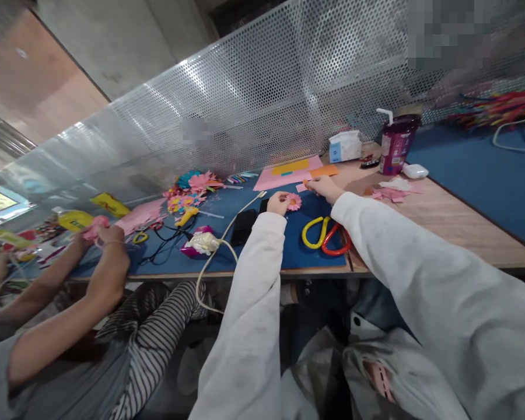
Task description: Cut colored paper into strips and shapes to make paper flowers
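Note:
My left hand (277, 203) is closed on a small pink paper flower (294, 202), held just above the blue table mat (297, 251). To its right my right hand (328, 188) pinches a small orange piece (305, 182), too small to make out well. Just below those fingertips is a small pink paper scrap (301, 188); whether they touch it I cannot tell. Scissors with one yellow and one red handle loop (336, 241) lie near the table edge, below my right wrist. A dark phone (244, 227) rests left of my left hand.
Pink paper sheets (266, 178) lie behind my hands. A purple cup (396, 146) with a straw stands at the right. To the left are a yellow glue gun (186, 217), paper flowers (203, 182) and a white cable (205, 271). A co-worker's hands (109, 233) hold something pink.

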The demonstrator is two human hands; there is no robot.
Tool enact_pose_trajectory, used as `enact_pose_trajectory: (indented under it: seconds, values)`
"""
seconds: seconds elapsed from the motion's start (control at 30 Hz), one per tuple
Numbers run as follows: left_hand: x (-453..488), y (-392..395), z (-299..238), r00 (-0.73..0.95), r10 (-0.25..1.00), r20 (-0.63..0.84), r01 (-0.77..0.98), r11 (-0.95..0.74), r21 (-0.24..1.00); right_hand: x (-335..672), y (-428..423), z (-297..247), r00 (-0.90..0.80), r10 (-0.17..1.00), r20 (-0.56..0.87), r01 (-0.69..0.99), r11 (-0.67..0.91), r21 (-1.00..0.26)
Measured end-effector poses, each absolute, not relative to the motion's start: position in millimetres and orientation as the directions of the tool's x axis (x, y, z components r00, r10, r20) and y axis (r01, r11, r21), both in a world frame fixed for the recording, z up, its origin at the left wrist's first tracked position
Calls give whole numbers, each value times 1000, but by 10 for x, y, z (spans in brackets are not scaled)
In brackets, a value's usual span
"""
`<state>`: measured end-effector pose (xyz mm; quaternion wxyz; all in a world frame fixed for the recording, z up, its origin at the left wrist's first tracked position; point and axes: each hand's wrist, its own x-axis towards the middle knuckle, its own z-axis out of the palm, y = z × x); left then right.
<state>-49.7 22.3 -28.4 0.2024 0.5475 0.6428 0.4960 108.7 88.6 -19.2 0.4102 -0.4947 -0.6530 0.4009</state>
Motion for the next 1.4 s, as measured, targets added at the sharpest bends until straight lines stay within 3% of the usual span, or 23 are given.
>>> enact_pose_trajectory:
  seconds: [0.1,0.17,0.63,0.9,1.13,1.4]
  values:
    - [-507,237,-308,-278,919,279,480,-119,869,1083,799,-138,-203,978,36,41,46,-998]
    - [-524,231,-333,-241,928,284,458,-150,876,1052,726,-102,-247,969,3,-15,0,-1000]
    - [-545,216,-329,-147,920,364,513,-243,823,996,605,-105,-413,908,67,21,83,-996]
    - [-507,108,-223,-151,922,356,495,-241,835,991,623,-131,-421,902,100,-125,52,-991]
    - [-513,159,-229,-198,942,270,455,-155,877,992,629,-135,-400,909,117,-107,81,-991]
    - [-540,180,-260,-207,942,266,421,-160,893,995,631,-139,-364,920,148,-60,135,-989]
